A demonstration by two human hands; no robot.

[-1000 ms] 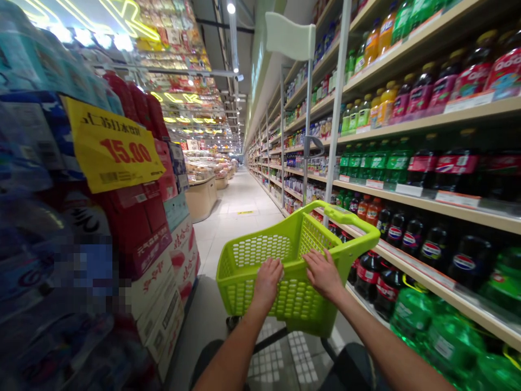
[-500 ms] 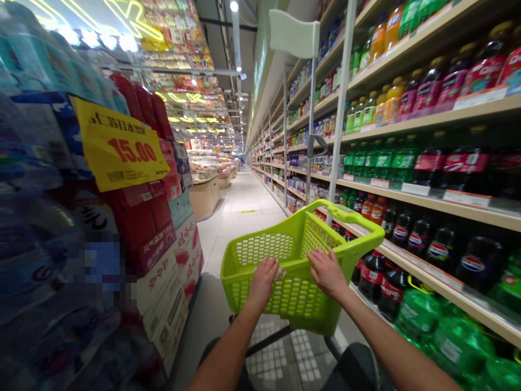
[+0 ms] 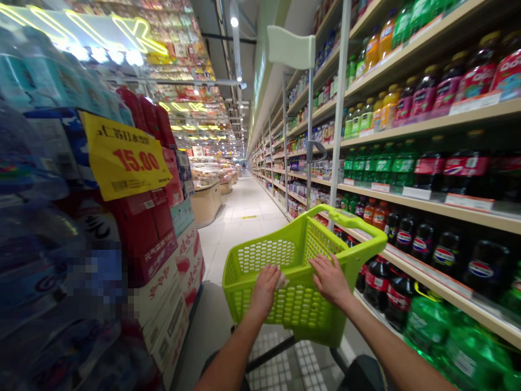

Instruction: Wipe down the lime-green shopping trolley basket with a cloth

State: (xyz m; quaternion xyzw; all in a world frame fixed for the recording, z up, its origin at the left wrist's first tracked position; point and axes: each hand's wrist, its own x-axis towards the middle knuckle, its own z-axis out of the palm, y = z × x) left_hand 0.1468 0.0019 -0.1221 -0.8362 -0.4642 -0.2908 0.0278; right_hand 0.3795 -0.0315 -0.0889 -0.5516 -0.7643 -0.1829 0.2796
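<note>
Lime-green plastic shopping cart (image 3: 321, 328) stood in a drinks aisle

A floor of pale, smooth tiles (image 3: 242, 220) ran far back under ceiling lamps. Long cream shelves (image 3: 427, 200) lined the right side, while stacked cartons (image 3: 142, 236), red and white, crowded the left behind a yellow paper price sign (image 3: 128, 163) printed 15.00. Beyond them stood light wooden display stands (image 3: 205, 205) heaped with goods.

The cart was on the floor between the stack and the shelves, directly ahead of the person. Honeycomb holes pierced its sloping walls; a thick loop handle rose at the right, and dark legs showed beneath. Its bare green inner floor was partly visible.

The shelves held rows of green-labelled plastic bottles (image 3: 381, 164), orange and purple ones, and dark cola bottles (image 3: 445, 254).

The left hand (image 3: 264, 288) bent over the near rim, fingers together, pinching a small crumpled whitish wad (image 3: 281, 281). The right hand (image 3: 330, 279) lay on the same rim, fingers slightly parted.
</note>
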